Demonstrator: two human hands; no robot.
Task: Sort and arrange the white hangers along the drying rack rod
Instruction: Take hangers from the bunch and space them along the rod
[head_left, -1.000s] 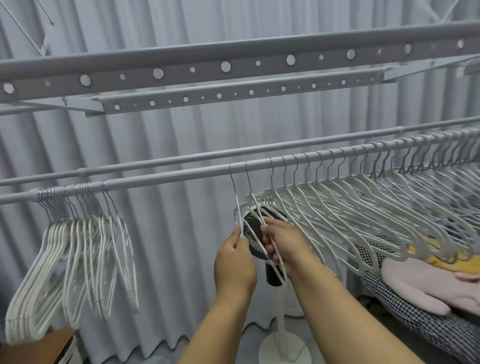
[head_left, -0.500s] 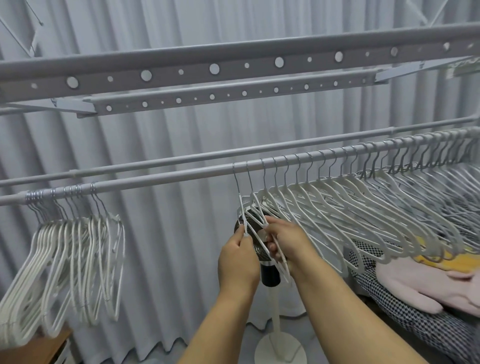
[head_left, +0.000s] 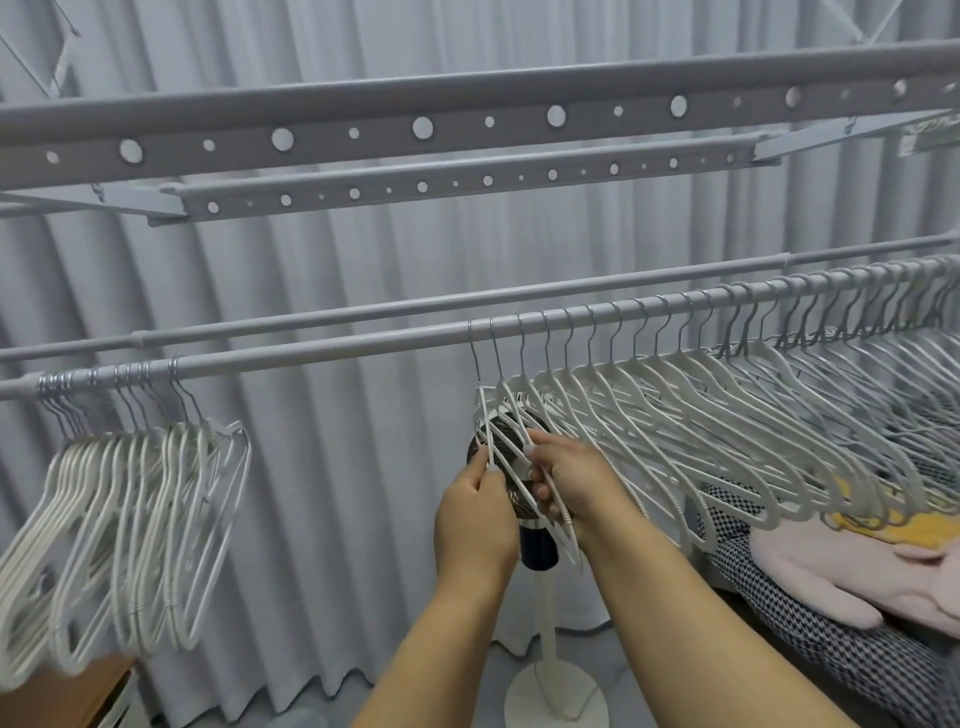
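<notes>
Pleated grey curtain (head_left: 322, 291), smooth round metal rod (head_left: 337, 348) – long fanned row of ribbed white hangers (head_left: 727, 415) on its right part, tight bunch (head_left: 130, 519) far left, right hand (head_left: 576, 483) gripping the endmost few, left hand (head_left: 475, 514) pinching one thin hanger bar – wire hooks over the rod.

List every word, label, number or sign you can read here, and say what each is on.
None can be read.
A tag or sticker at the right end of the upper rack bar carries print, too blurred to read.
The hangers and rod show no text.
</notes>
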